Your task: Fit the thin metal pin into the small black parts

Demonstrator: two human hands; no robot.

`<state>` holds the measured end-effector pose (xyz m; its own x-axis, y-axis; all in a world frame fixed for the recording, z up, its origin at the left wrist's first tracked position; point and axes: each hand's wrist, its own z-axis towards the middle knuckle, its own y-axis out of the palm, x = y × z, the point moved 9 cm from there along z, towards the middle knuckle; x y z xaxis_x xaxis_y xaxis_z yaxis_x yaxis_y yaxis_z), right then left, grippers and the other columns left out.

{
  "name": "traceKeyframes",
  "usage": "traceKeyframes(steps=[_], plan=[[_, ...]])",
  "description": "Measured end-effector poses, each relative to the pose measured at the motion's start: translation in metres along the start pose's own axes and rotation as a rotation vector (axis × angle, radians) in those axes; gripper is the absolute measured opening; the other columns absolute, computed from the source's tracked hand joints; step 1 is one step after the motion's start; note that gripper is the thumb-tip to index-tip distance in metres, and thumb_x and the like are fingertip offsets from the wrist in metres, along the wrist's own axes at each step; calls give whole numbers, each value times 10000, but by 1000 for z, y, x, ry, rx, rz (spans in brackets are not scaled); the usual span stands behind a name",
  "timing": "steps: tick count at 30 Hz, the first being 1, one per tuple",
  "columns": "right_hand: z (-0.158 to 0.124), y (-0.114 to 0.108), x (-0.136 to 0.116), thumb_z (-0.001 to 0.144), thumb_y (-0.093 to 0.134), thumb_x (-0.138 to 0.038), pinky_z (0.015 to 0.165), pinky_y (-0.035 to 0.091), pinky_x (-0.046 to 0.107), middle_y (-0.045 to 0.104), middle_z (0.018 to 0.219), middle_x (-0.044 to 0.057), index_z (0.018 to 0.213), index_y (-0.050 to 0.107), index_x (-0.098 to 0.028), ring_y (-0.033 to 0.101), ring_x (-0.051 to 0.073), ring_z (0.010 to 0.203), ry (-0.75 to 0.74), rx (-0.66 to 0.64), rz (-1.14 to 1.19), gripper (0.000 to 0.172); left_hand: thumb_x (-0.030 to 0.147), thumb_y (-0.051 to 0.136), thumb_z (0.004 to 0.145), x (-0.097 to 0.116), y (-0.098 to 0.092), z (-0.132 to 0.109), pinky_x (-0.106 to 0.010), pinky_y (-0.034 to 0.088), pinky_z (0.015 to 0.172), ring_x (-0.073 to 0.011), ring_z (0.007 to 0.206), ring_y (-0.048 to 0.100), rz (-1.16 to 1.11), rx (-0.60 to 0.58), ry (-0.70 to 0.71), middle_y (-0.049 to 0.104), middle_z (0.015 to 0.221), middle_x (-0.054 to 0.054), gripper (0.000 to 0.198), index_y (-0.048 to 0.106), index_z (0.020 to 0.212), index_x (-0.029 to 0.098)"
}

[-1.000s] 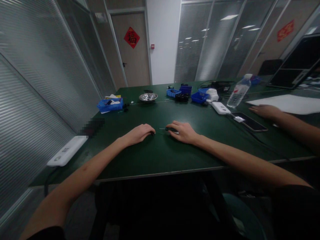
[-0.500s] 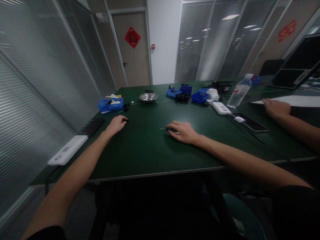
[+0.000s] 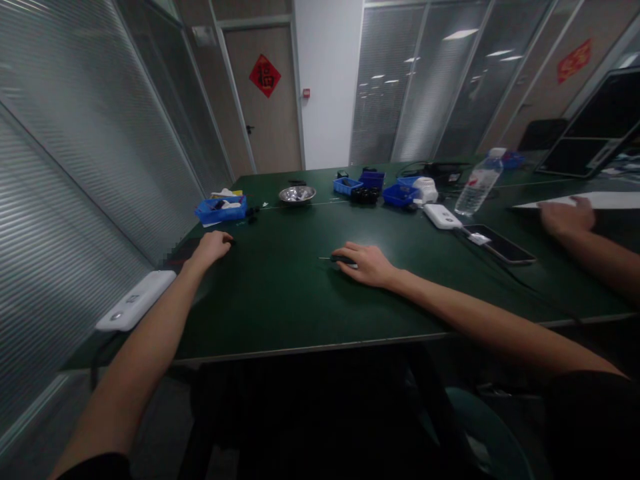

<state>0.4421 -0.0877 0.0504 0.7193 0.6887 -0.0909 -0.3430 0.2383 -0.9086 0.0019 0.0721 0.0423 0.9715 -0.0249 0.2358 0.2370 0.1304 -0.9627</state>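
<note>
At the centre of the frame, on the green tabletop (image 3: 290, 307), the right hand (image 3: 367, 265) lies with its fingers closed over a dark tool (image 3: 341, 259), while the left hand (image 3: 213, 245), left of centre, has its fingers curled onto a small dark piece (image 3: 231, 241) near a blue bin (image 3: 220, 210).

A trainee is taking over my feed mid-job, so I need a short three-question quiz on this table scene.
1. Multiple choice: what lies under the right hand? A) a coffee mug B) a small dark tool C) a stapler
2. True or false: the left hand lies on the green table near its left edge, apart from the right hand.
3. Short answer: what does the co-worker's hand at the far right touch?

Key: 1 B. 2 true. 3 the white sheet.
</note>
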Motion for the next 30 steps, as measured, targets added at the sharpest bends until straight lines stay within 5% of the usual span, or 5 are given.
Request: traceKeyframes(steps=[30], plan=[[0, 0, -2, 1081, 515, -435, 683, 423, 299, 701, 1188, 90, 1384, 650, -214, 640, 180, 830, -2, -19, -5, 399, 222, 682, 887, -5, -16, -9, -338, 594, 924, -249, 927, 764, -136, 192, -59, 819, 1061, -74, 293, 820, 1146, 201]])
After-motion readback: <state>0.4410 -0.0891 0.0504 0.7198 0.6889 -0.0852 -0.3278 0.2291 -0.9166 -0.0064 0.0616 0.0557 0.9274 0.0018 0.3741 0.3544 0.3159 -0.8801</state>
